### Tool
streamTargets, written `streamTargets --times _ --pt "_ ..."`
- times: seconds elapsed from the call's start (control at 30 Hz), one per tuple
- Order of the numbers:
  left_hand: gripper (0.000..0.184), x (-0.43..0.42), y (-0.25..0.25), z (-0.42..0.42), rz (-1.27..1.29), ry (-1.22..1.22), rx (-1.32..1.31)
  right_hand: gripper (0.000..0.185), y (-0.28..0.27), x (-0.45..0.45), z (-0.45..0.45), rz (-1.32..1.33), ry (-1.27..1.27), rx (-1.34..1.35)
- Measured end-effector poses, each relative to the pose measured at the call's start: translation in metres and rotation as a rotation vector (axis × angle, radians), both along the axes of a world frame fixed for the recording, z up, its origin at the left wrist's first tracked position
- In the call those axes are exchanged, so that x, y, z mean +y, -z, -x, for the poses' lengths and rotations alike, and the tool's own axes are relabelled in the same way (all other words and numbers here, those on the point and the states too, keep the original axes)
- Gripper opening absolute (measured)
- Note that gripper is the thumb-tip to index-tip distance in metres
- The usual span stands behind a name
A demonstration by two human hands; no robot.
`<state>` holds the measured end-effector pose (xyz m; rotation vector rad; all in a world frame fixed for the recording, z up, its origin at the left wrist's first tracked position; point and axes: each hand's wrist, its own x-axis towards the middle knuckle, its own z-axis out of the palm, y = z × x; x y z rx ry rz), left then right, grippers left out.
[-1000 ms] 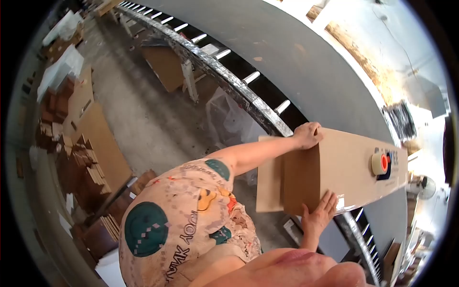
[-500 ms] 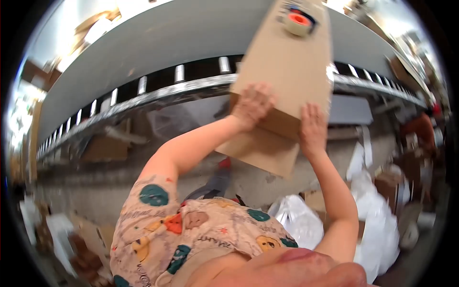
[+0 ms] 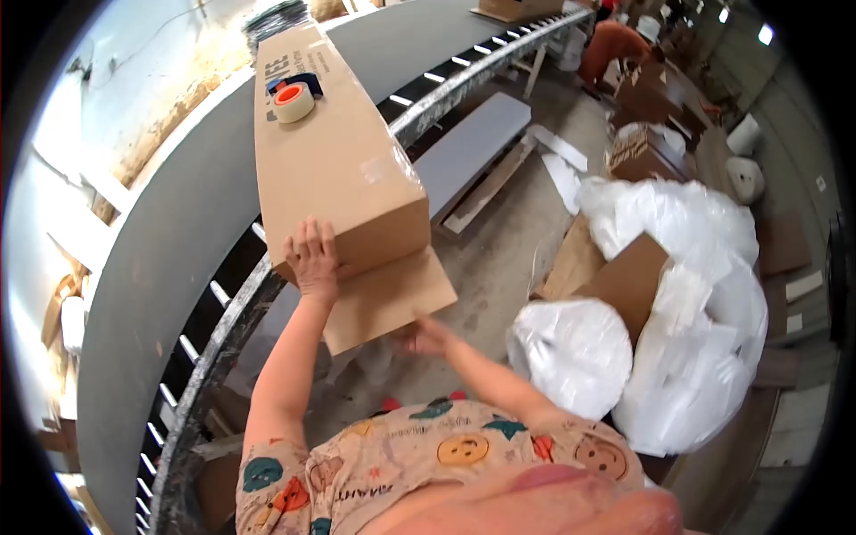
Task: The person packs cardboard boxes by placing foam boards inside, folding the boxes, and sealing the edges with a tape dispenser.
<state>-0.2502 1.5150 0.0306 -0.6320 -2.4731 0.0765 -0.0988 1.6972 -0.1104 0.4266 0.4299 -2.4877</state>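
Note:
A long cardboard box lies on the conveyor, its near end towards me. From that end a bottom flap sticks out. My left hand rests on the box's top near edge at the left, fingers stretched out flat. At the flap's lower edge is my right hand, slightly blurred; its fingers are partly hidden below the cardboard, so their grip is unclear. On top of the box sits a tape roll with an orange core in a dark blue dispenser.
The grey conveyor belt curves past on the left, edged by a roller rail. A grey-white panel lies beyond the box. White plastic bags and loose cardboard crowd the right floor. A person in orange bends over farther back.
The view has swung right, so box and conveyor appear farther left. My right hand has left the box's top right edge and dropped to the flap's lower edge. My left hand remains on the box.

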Motion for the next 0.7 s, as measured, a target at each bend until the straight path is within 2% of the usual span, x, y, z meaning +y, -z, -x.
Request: streamTargets --times 0.07,0.1,0.17,0.23,0.27,0.37,0.43,0.5,0.57,0.6,0.63,0.7 --pt "0.106 -0.003 0.004 0.008 -0.014 0.035 0.037 0.046 -0.039 -0.017 0.027 -0.422 0.317 0.117" --pt "0.106 -0.006 0.001 0.011 -0.015 0.045 0.046 0.039 -0.061 -0.009 0.034 -0.606 0.243 0.15" --pt "0.102 -0.011 0.0 0.007 -0.012 0.097 0.017 0.03 -0.106 -0.012 0.048 -0.631 0.187 0.096" --pt "0.1 -0.011 -0.009 0.006 -0.03 0.095 0.035 0.027 -0.133 -0.013 0.066 -0.652 0.176 0.05" --pt "0.099 -0.014 -0.012 0.006 -0.012 0.122 0.027 0.025 -0.14 -0.01 0.077 -0.675 0.088 0.044" --pt "0.092 -0.028 -0.017 0.009 -0.001 0.198 0.049 0.034 -0.155 0.007 0.107 -0.629 -0.123 0.018" --pt "0.089 -0.043 -0.055 0.01 -0.181 0.409 -0.216 0.043 -0.182 0.006 0.129 -0.654 -0.207 -0.035" --pt "0.092 -0.061 -0.072 0.013 -0.075 0.479 -0.167 0.048 -0.186 -0.001 0.139 -0.67 -0.212 -0.086" --pt "0.092 -0.053 -0.076 0.028 0.177 0.434 -0.221 0.045 -0.195 0.008 0.136 -0.765 -0.371 -0.005" --pt "0.092 -0.051 -0.075 0.03 0.166 0.439 -0.213 0.037 -0.201 0.008 0.133 -0.78 -0.431 0.034" --pt "0.092 -0.054 -0.071 0.028 0.138 0.437 -0.227 0.037 -0.219 0.006 0.132 -0.788 -0.43 0.04" --pt "0.092 -0.059 -0.071 0.03 0.121 0.43 -0.253 0.03 -0.253 -0.002 0.126 -1.647 -0.683 0.653"
